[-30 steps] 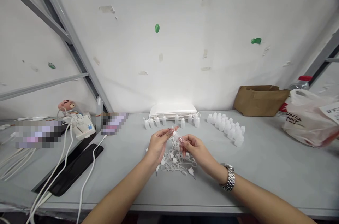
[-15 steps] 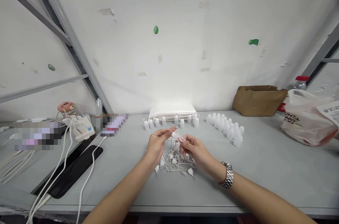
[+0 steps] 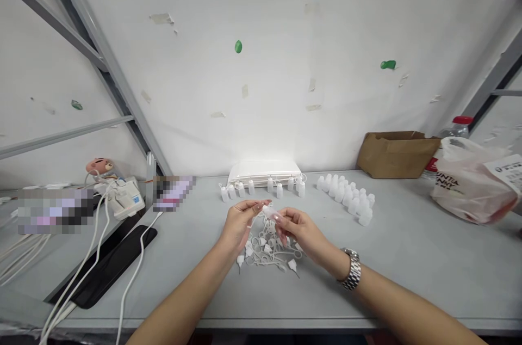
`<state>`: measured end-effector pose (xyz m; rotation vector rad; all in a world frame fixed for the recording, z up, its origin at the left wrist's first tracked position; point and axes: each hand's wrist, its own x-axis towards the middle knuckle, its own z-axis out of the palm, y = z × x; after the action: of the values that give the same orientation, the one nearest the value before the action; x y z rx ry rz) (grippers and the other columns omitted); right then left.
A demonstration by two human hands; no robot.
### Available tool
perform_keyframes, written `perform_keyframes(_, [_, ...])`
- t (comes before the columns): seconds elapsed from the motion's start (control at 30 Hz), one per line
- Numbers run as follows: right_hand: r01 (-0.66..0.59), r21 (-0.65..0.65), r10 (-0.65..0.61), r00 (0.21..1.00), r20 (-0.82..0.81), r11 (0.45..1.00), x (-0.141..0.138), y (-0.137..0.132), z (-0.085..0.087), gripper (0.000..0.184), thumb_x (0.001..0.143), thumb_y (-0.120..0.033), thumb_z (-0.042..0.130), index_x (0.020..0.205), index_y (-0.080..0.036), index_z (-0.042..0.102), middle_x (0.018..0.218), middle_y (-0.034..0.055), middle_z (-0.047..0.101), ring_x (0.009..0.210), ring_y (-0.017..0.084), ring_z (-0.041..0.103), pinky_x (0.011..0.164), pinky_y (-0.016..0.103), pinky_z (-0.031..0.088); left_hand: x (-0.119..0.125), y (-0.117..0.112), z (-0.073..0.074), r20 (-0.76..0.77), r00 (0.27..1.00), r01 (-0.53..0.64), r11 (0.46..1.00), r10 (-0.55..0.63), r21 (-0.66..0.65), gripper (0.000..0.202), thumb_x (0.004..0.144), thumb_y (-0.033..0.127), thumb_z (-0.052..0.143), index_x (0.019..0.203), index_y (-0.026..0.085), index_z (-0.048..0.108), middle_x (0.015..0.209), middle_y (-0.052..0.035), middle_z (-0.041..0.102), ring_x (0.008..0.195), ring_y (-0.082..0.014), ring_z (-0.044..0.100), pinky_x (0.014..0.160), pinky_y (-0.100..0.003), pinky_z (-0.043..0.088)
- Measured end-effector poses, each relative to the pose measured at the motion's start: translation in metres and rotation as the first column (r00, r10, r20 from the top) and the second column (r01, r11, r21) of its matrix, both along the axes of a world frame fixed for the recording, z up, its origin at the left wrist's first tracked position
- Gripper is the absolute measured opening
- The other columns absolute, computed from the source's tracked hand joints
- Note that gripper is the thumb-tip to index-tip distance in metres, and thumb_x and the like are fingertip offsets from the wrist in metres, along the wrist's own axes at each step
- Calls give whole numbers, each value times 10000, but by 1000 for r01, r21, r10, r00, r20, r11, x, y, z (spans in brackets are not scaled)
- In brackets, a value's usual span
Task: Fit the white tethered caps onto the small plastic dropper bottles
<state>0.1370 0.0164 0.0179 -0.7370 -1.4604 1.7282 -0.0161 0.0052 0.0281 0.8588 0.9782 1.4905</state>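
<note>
Between my two hands is a small translucent squeeze bottle (image 3: 269, 214), tilted above the table. My right hand (image 3: 294, 224) is closed around its body, while the fingers of my left hand (image 3: 241, 221) pinch its upper end; a cap there is mostly hidden by the fingertips. Under my hands lies a loose pile of white nozzle caps with ring straps (image 3: 267, 252), some with thin needle tips. Beyond them stand several capped bottles (image 3: 279, 191) in a loose row. Off to the right, several uncapped bottles (image 3: 346, 194) stand grouped together.
A white stack (image 3: 264, 171) rests against the wall. At the back right are a brown cardboard box (image 3: 397, 157) and a plastic bag (image 3: 468, 187). On the left lie a black power bank or phone-like slab (image 3: 116, 266), white cables and a power strip (image 3: 127, 198).
Both hands stay almost in place around the bottle, with a slight shift of the fingers at its upper end. The whole view has moved slightly.
</note>
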Motion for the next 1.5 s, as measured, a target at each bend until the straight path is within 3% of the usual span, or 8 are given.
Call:
perform_keyframes(0.1, [-67, -43, 67, 998, -21, 997, 3, 4, 3, 356, 745, -492, 529, 652, -149, 507, 500, -43, 472, 384, 53, 383, 432, 220, 287, 3, 0, -1, 33, 999, 3, 1000, -3, -7, 136, 551, 233, 743, 621, 140, 671, 790, -77, 713, 963, -234, 594, 950, -351, 346])
perform_keyframes(0.2, [130, 80, -136, 988, 75, 988, 6, 8, 4, 332, 711, -483, 568, 702, -153, 529, 528, -34, 488, 436, 79, 425, 451, 227, 328, 3, 1, -1, 126, 990, 77, 996, -70, -51, 180, 643, 260, 690, 760, 124, 672, 955, -101, 684, 1005, -233, 577, 938, -359, 393])
perform_keyframes(0.3, [330, 264, -370, 922, 117, 906, 9, 13, 3, 315, 717, -460, 568, 818, -162, 549, 611, -18, 515, 508, 103, 460, 498, 244, 382, -2, 3, 0, 213, 964, 189, 975, -161, -120, 294, 739, 351, 591, 909, 115, 637, 1085, -134, 626, 1014, -253, 574, 904, -404, 441])
perform_keyframes(0.53, [400, 395, -488, 859, 152, 827, 16, 18, 0, 309, 767, -457, 510, 896, -178, 550, 653, -6, 518, 550, 125, 490, 550, 267, 422, -12, 4, 0, 207, 949, 265, 957, -237, -119, 181, 740, 173, 603, 899, 90, 627, 1039, -136, 648, 1029, -238, 567, 929, -343, 440])
perform_keyframes(0.8, [354, 462, -493, 840, 224, 813, 17, 8, 12, 292, 760, -453, 520, 825, -177, 589, 598, -18, 477, 572, 126, 447, 545, 253, 380, -16, 7, -4, 200, 979, 81, 981, -45, -177, 131, 724, 104, 596, 842, 107, 652, 963, -102, 682, 924, -191, 624, 882, -292, 475])
perform_keyframes(0.97, [215, 358, -316, 914, 253, 909, 15, 4, 16, 306, 746, -473, 525, 725, -172, 578, 576, -21, 466, 539, 113, 435, 514, 245, 366, -17, 8, -2, 184, 982, -9, 985, 41, -175, 115, 722, 113, 600, 819, 109, 661, 940, -98, 689, 875, -168, 639, 858, -264, 485])
perform_keyframes(1.1, [156, 277, -223, 947, 229, 948, 13, 4, 16, 348, 755, -504, 494, 658, -172, 531, 499, -40, 418, 481, 99, 396, 482, 239, 341, -13, 6, -1, 130, 990, -27, 986, 48, -166, 120, 707, 147, 626, 812, 106, 667, 896, -100, 700, 837, -170, 648, 841, -272, 491])
perform_keyframes(1.5, [239, 369, -341, 908, 242, 898, 12, 3, 10, 332, 780, -480, 484, 684, -168, 544, 525, -41, 414, 500, 95, 391, 477, 224, 325, -8, 1, 1, 76, 996, 47, 996, -42, -73, 200, 619, 228, 710, 784, 121, 676, 830, -82, 712, 825, -188, 650, 903, -326, 443])
